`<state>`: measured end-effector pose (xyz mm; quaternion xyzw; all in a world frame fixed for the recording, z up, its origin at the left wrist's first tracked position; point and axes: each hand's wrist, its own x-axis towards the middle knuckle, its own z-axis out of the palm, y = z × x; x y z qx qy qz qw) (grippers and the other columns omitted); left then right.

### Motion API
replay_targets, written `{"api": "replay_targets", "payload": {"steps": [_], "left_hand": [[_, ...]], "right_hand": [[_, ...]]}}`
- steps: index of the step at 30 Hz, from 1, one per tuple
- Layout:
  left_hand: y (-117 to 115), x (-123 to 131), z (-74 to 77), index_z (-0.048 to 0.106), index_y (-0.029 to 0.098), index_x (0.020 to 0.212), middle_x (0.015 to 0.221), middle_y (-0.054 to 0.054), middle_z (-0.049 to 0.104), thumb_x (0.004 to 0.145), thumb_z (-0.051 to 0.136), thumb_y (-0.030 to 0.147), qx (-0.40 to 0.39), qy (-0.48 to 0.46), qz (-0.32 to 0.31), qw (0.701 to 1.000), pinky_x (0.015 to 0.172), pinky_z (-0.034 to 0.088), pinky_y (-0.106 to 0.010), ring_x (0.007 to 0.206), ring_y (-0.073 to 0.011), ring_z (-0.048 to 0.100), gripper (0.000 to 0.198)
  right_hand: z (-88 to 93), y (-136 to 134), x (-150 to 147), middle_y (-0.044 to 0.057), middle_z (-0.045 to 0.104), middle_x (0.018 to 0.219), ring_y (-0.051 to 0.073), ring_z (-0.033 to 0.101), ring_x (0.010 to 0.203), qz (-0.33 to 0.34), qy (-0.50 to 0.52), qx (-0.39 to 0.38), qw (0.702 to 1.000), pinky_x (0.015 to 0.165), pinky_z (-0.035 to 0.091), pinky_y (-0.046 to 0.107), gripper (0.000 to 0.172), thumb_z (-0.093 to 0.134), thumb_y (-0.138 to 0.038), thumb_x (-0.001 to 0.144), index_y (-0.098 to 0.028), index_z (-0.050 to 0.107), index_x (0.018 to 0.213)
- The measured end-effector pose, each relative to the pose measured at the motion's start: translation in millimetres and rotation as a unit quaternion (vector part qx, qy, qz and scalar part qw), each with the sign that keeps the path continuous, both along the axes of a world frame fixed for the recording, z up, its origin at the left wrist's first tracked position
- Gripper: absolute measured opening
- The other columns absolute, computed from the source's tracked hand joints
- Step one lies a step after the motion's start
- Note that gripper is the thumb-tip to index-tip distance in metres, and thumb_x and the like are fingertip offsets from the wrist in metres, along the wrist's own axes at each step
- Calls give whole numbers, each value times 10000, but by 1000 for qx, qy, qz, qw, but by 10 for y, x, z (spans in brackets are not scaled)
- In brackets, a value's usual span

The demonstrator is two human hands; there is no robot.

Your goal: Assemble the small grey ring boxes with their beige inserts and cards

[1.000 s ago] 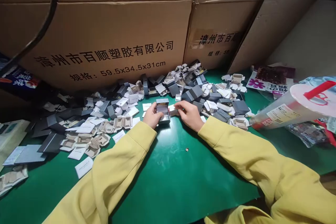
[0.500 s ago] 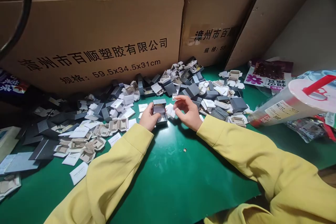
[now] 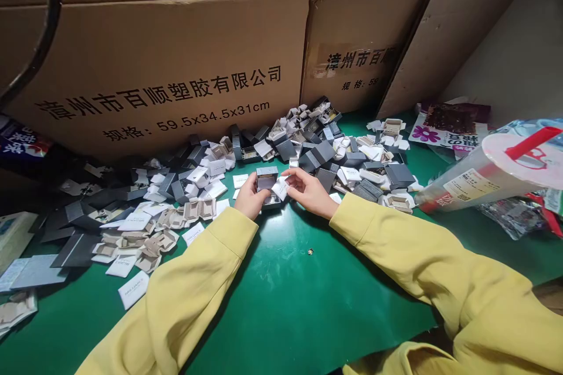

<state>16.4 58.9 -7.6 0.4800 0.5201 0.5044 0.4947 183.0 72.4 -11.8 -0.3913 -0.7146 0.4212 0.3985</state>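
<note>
A small dark box (image 3: 266, 181) is gripped at its left side by the left hand (image 3: 248, 198), the thumb laid over the near edge and the other fingers mostly hidden behind; its lid is raised and its open side faces up and toward the wearer, presumably so that the pale inside is kept in sight and the box is kept from tipping. A white printed piece (image 3: 280, 188) is pinched between the thumb and fingertips of the right hand (image 3: 310, 193), at the box's right edge; whether box and piece touch cannot be told. The piece seems to be held by its margin so that most of it is left uncovered. Around the hands, the green table (image 3: 281, 304) is spread with loose stock: white cards (image 3: 134, 289) and grey-brown inserts (image 3: 200, 209) on the left, and a heap of dark boxes (image 3: 323, 152) behind, probably kept within easy reach of both hands. The heap is backed by a large carton (image 3: 176, 53), by which it may be stopped from sliding away. At the far right, a cup (image 3: 479, 179) with a red straw is stood apart from the hands.
</note>
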Motion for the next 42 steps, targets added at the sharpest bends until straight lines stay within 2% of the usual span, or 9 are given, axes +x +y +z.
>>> {"api": "replay_targets", "payload": {"steps": [5,10,13,18,23,30,33,36,42], "left_hand": [[-6,11,18,557,183,884,829,-1,641,539,562,126,5,-4,0,1000,697,441,-269,791,-173,580,350],[4,16,2,545,186,914,865,-13,653,546,544,115,0,-23,26,999,736,436,-281,825,-179,595,375],[9,11,-5,546,186,904,863,-10,650,556,542,117,2,-9,24,1000,727,435,-276,820,-176,589,354],[6,6,6,548,185,881,832,0,629,563,532,111,11,10,22,1000,695,432,-258,780,-159,571,327],[13,-2,-4,541,185,873,808,9,613,560,524,98,17,28,24,999,669,431,-249,760,-155,560,325],[-16,-12,-37,542,202,958,861,10,618,615,556,125,32,76,-30,996,710,434,-260,791,-156,566,352],[-33,-8,-32,534,190,992,875,2,613,620,584,147,35,97,-59,993,735,434,-273,807,-163,562,378],[-37,-1,-33,516,184,1029,944,-18,612,635,602,180,40,79,-93,992,800,428,-297,885,-182,563,403],[-51,10,-23,535,180,1016,960,-36,613,721,580,298,48,81,-89,992,829,420,-309,910,-192,557,321]], "right_hand": [[0,-10,-1,13,594,856,110,545,717,-6,11,7,1000,617,443,223,359,467,-171,717,-185,540,1068],[30,-40,-1,22,612,933,135,566,813,-31,31,46,998,642,444,231,300,424,-127,689,-190,589,932],[50,-55,4,8,595,854,126,555,732,-40,25,52,998,608,443,231,228,455,-158,706,-193,565,903],[61,-64,6,-24,553,709,110,536,607,-50,25,15,998,570,452,234,104,494,-231,741,-203,491,842],[67,-61,3,-27,539,726,102,534,610,-56,36,28,997,579,463,231,109,536,-263,730,-204,463,784],[55,-62,-11,-4,575,776,119,580,667,-49,73,33,996,638,503,257,121,564,-289,745,-199,506,802],[71,-62,-10,13,581,798,122,563,693,-63,48,70,994,611,486,244,107,572,-293,745,-191,548,770],[92,-64,-2,8,576,746,119,542,672,-82,18,94,992,571,454,231,106,575,-293,745,-188,568,727],[97,-65,6,-1,593,684,106,522,601,-89,4,91,992,527,404,221,130,598,-302,733,-174,595,709]]}}
